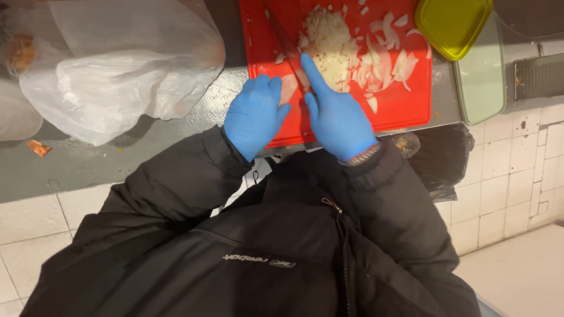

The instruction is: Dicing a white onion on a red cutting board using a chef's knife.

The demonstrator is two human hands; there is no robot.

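A red cutting board (405, 108) lies on a grey counter and carries a heap of chopped white onion (329, 41) with larger slices beside it. My right hand (336, 114), in a blue glove, grips a knife (282, 36); the index finger stretches along the blade, which points away across the board. My left hand (255, 114), also gloved in blue, curls its fingers over a piece of onion (289, 88) at the board's near edge, just left of the blade.
A large crumpled clear plastic bag (117, 70) lies on the counter to the left. A yellow-green lid (452, 23) and a pale green container (482, 82) sit right of the board, a metal grater (537, 76) beyond. A dark bag (446, 155) hangs below the counter.
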